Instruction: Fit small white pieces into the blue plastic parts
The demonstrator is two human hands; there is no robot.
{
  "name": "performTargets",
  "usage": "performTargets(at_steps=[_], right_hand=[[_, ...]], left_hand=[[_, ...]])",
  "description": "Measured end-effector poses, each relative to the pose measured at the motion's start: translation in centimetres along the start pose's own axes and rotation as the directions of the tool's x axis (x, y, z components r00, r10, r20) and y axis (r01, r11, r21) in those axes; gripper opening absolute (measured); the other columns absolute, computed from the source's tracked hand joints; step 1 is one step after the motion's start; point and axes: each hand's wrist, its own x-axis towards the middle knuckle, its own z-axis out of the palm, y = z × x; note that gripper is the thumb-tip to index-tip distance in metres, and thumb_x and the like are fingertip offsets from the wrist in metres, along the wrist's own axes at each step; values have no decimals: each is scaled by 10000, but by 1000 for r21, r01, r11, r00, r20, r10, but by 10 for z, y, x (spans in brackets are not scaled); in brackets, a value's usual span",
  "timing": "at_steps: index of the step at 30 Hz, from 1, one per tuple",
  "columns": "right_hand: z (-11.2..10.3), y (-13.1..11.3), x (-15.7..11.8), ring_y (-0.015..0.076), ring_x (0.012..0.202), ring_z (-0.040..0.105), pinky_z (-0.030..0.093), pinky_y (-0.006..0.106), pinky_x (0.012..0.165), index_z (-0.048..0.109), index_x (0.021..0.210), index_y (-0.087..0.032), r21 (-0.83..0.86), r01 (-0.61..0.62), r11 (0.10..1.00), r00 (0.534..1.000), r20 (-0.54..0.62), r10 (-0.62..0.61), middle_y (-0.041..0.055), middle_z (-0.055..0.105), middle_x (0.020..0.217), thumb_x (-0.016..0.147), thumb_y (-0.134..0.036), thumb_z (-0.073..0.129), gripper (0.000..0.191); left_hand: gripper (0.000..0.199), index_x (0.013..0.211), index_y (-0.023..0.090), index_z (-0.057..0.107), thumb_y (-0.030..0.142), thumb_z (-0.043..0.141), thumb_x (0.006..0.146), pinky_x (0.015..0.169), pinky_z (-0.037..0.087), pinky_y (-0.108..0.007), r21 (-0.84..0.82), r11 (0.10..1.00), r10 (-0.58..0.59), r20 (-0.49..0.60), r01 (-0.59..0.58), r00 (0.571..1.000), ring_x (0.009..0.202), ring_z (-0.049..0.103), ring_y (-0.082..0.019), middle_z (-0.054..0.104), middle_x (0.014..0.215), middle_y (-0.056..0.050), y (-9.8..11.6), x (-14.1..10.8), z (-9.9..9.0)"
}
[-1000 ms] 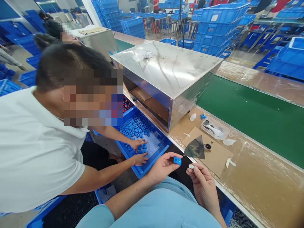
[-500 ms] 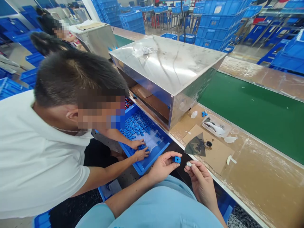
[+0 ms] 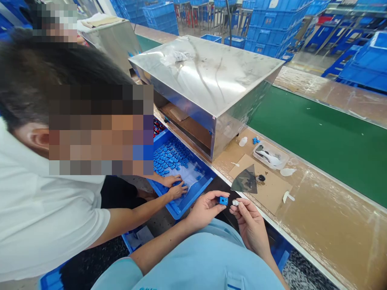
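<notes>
My left hand [image 3: 206, 210] pinches a small blue block [image 3: 223, 200] with a square hole in its face. My right hand [image 3: 249, 226] holds a small white piece [image 3: 235, 203] between thumb and fingertips, close to the blue block but apart from it. The white piece is too small to identify. Below my hands, a co-worker's two hands [image 3: 175, 187] rest among many small blue parts in a blue plastic tray [image 3: 184, 200]. A clear plastic sheet [image 3: 190, 171] lies under some of those parts.
A stainless steel box [image 3: 205, 74] stands over the workbench. On cardboard [image 3: 269, 193] to my right lie a camouflage-patterned film piece [image 3: 244, 181] and a small black item [image 3: 261, 177]. A clear tray [image 3: 269, 156] sits beyond, next to a green conveyor belt [image 3: 314, 133]. Stacked blue crates [image 3: 278, 28] fill the background.
My view has shifted, and the co-worker's head now sits further left and closer. My hands have drawn slightly closer together, and the co-worker's hands remain in the tray.
</notes>
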Motion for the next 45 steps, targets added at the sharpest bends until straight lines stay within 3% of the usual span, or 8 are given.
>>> performTargets(at_steps=[6,14,23,37,45], right_hand=[[-5,1,2,140,693,665,558,244,703,715,822,-197,7,-4,1000,1000,0,4,23,697,731,613,-378,840,304],[-2,-1,4,197,828,693,575,255,696,695,766,-203,-4,34,999,999,-40,-34,12,677,764,606,-391,839,286],[-1,0,8,137,664,654,553,236,655,703,765,-198,-53,66,996,996,-64,-69,26,694,713,580,-423,848,325],[-2,2,13,122,697,652,551,200,654,731,863,-223,-6,-18,1000,998,-66,17,10,688,737,554,-400,870,382],[3,0,16,141,705,660,554,223,634,713,810,-213,18,-21,1000,997,-73,22,19,693,785,551,-372,872,342]], left_hand=[[281,951,177,696,180,767,679,976,441,-342,-56,998,-16,28,18,999,1067,599,-212,676,1107,-81,-8,2,3],[275,979,183,712,162,723,706,915,439,-305,91,995,35,-16,-34,999,971,595,-188,678,1019,-70,-10,5,2],[254,971,174,707,188,717,717,966,437,-330,126,989,75,1,-75,997,1046,588,-201,665,1068,-80,-7,7,-1],[253,972,181,709,120,659,731,961,443,-324,206,967,146,19,-147,989,1036,594,-190,669,1066,-84,-10,10,-4],[235,931,179,704,197,747,701,924,431,-301,108,988,114,-17,-111,993,982,581,-179,650,995,-69,-3,12,-6]])
